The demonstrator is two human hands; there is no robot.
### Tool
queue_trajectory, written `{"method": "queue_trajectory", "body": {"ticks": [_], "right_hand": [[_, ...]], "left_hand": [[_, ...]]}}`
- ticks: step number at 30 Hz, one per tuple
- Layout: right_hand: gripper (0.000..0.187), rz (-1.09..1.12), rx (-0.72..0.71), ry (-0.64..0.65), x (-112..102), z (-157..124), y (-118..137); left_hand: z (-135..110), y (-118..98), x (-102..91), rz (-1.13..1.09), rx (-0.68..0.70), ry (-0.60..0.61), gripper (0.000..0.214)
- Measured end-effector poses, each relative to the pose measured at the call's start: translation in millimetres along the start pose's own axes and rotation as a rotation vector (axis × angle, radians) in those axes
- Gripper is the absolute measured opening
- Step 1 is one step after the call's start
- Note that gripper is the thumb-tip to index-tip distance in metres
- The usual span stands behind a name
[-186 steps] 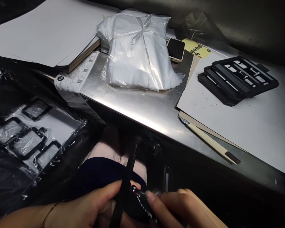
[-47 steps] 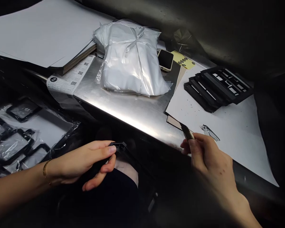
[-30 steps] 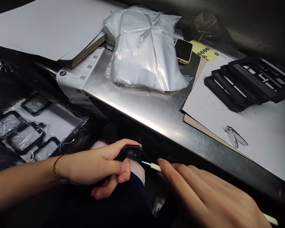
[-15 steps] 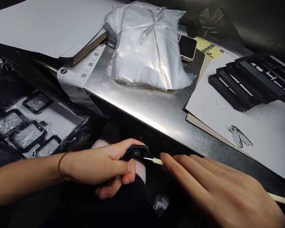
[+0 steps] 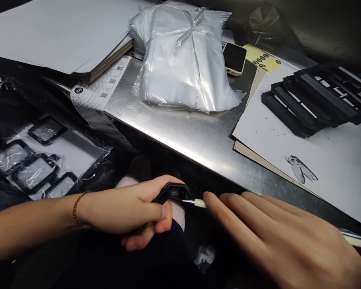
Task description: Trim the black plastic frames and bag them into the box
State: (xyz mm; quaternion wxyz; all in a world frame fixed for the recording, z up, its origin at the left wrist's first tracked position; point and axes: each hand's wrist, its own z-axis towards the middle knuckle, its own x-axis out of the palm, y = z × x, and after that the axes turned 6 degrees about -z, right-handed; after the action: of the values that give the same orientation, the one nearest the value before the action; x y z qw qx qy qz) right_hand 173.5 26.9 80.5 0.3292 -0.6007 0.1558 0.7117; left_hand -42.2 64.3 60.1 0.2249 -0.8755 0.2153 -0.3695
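Observation:
My left hand (image 5: 129,208) is closed around a small black plastic piece (image 5: 176,190) with angled corners and a hollow inner side, held above my lap. My right hand (image 5: 285,237) grips a slim white-handled knife (image 5: 200,203). Its pointed metal tip reaches to the lower inner edge of the black piece; whether it touches cannot be made out. The rear end of the handle shows past the back of my right hand, and the thumb is hidden.
Bundled clear bags (image 5: 183,68) and a phone (image 5: 234,59) lie on the metal table (image 5: 168,124). A white board (image 5: 345,160) at right carries stacked black parts (image 5: 315,100) and nail clippers (image 5: 301,168). Bagged black frames (image 5: 34,172) are at lower left; white sheets (image 5: 57,32) lie behind.
The view has shifted slightly, and the rear end of the knife handle has swung a little up and right. Both hands keep their holds.

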Motion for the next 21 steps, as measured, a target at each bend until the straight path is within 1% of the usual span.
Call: {"method": "queue_trajectory", "body": {"ticks": [4, 7, 9, 12, 13, 14, 17, 19, 21], "right_hand": [[0.032, -0.025, 0.005, -0.065, -3, 3, 3], [0.032, -0.037, 0.016, -0.055, -8, 7, 6], [0.033, -0.065, -0.01, 0.024, -13, 10, 7], [0.038, -0.106, -0.098, 0.162, -20, 14, 6], [0.04, -0.115, -0.121, 0.194, -22, 14, 6], [0.041, -0.119, -0.13, 0.2, -22, 13, 6], [0.042, -0.121, -0.104, 0.118, -18, 5, 9], [0.04, -0.102, -0.05, 0.048, -14, -4, 12], [0.038, -0.076, 0.021, 0.032, -10, -12, 15]], "left_hand": [[-1, 0, 1.2, 0.028, 0.006, 0.006, 0.04], [-2, 1, 2.7, 0.058, 0.0, 0.004, 0.041], [-3, 1, 3.9, 0.081, -0.007, -0.005, 0.041], [-4, 1, 6.2, 0.104, -0.014, -0.031, 0.041], [-4, 1, 7.0, 0.105, -0.017, -0.043, 0.041], [-4, 1, 7.8, 0.103, -0.023, -0.048, 0.041], [-3, 0, 9.6, 0.116, -0.036, -0.048, 0.039], [-3, -1, 10.2, 0.122, -0.029, -0.032, 0.039], [-3, -2, 10.4, 0.122, -0.022, -0.015, 0.038]]}}
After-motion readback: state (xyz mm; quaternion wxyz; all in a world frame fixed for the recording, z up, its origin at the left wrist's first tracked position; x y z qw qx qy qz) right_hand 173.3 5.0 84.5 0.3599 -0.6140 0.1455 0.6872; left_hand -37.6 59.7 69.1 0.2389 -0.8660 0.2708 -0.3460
